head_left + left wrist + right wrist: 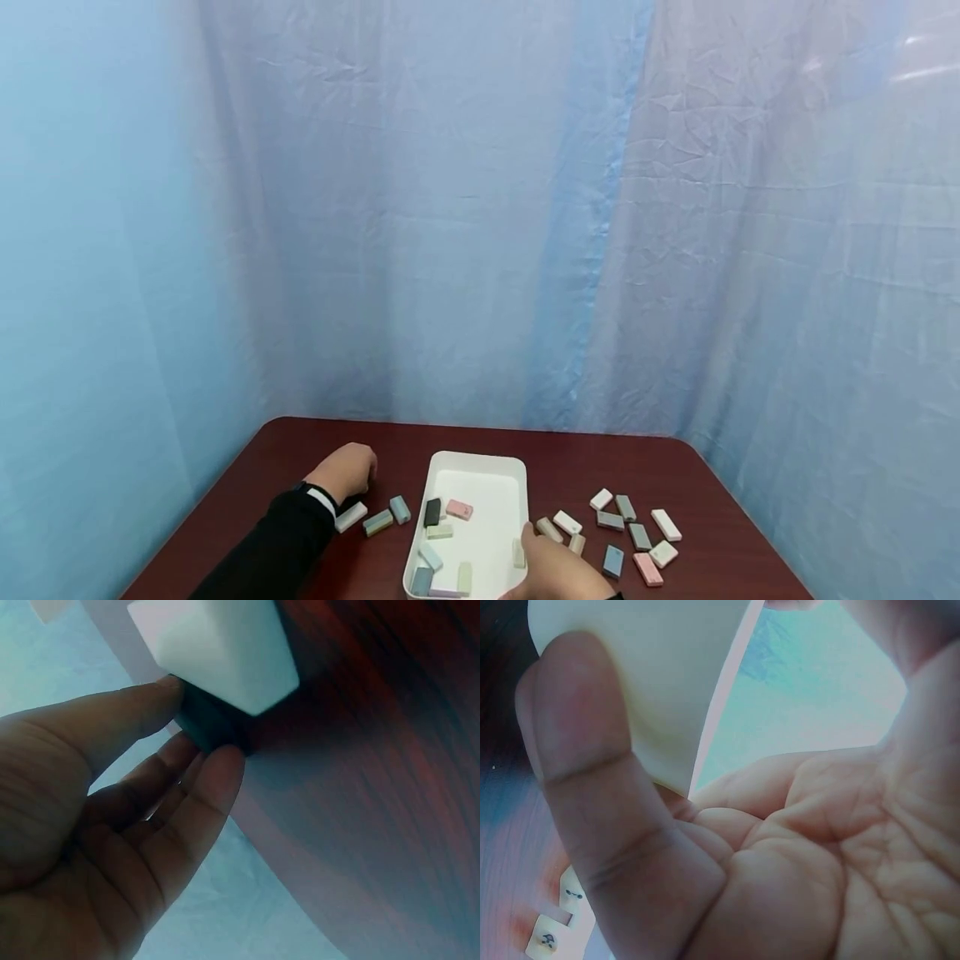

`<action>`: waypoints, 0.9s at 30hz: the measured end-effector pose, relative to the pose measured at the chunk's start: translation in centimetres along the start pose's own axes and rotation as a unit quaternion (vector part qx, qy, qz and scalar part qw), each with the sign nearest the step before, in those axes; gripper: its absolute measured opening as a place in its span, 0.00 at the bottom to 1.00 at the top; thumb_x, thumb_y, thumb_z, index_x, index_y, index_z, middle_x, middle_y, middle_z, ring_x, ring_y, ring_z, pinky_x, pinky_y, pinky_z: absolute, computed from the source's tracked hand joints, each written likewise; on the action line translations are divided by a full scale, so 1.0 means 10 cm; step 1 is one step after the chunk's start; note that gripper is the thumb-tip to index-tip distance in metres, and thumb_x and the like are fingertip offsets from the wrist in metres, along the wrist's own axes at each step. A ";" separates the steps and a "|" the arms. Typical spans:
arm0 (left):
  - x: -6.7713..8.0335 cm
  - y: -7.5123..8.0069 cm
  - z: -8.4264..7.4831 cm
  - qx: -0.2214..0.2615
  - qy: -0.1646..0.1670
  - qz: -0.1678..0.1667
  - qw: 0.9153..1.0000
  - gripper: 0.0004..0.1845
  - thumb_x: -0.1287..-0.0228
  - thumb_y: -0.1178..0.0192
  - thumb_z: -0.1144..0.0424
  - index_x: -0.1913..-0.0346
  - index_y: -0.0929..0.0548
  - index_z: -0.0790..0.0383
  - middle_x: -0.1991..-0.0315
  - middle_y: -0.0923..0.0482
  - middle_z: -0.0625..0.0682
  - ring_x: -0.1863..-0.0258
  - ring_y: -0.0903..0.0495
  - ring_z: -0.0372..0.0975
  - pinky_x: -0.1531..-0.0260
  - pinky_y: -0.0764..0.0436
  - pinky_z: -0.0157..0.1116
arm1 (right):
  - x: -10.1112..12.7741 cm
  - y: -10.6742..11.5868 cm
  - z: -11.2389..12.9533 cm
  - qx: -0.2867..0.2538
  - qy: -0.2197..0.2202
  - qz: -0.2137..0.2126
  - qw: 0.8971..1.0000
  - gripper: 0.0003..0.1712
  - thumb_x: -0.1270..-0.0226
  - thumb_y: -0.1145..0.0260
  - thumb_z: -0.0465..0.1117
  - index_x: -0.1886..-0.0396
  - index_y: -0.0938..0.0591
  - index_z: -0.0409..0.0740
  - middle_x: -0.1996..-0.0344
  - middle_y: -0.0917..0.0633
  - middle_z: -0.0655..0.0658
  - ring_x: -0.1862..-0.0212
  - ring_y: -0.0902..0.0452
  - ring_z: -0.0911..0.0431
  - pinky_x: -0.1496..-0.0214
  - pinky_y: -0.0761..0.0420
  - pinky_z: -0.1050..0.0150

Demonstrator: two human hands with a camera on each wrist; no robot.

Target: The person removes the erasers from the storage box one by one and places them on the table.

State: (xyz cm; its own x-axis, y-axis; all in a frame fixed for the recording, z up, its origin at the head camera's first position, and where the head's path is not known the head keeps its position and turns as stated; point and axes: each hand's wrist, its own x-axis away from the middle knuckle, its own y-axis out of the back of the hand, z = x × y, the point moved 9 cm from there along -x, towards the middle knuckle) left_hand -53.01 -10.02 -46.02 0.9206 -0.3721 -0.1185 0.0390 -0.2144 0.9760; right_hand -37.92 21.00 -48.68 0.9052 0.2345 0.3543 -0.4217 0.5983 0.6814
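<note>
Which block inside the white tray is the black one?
The black block lies at the tray's left wall, just left of the pink block; the tray's other blocks are all pale pastels.

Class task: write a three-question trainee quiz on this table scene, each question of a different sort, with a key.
1. True or false: the white tray holds no blocks.
2. Multiple choice: the right hand is at the tray's A) far rim B) near right corner C) left wall.
3. Short answer: what does the left hand pinch between thumb and fingertip?

Key
1. False: several lie inside, such as the pink block.
2. B
3. A white block; its underside looks dark in the left wrist view.
</note>
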 end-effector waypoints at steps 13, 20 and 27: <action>0.06 0.19 -1.21 0.004 -0.150 -0.056 0.987 0.11 0.30 0.28 0.60 0.47 0.10 0.55 0.53 0.14 0.50 0.54 0.15 0.40 0.55 0.15 0.38 | -0.01 -0.01 -0.03 -0.009 -0.010 -0.005 1.000 0.65 0.42 0.16 0.52 0.20 0.42 0.22 0.30 0.24 0.25 0.45 0.15 0.37 0.51 0.17 0.41; 0.26 -0.15 -1.80 -0.042 -0.230 0.064 0.970 0.16 0.33 0.26 0.53 0.43 0.11 0.43 0.52 0.15 0.41 0.52 0.18 0.35 0.50 0.16 0.34 | 0.01 -0.03 0.00 0.008 -0.004 -0.016 1.000 0.64 0.43 0.15 0.52 0.21 0.40 0.21 0.33 0.21 0.26 0.48 0.14 0.38 0.51 0.17 0.41; 0.31 -0.39 -1.83 -0.072 -0.220 0.094 0.968 0.14 0.34 0.25 0.58 0.48 0.09 0.39 0.52 0.15 0.39 0.57 0.18 0.32 0.53 0.16 0.33 | 0.02 -0.02 0.03 0.009 0.006 -0.013 1.000 0.64 0.40 0.17 0.52 0.20 0.42 0.21 0.57 0.12 0.38 0.65 0.16 0.48 0.61 0.23 0.49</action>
State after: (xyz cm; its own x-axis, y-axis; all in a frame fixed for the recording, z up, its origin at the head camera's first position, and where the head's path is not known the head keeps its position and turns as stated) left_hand -43.14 6.18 -46.83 0.6631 -0.7480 0.0278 -0.0296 0.0109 0.9995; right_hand -37.71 20.66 -48.58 0.9163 0.2284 0.3291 -0.3991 0.5902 0.7017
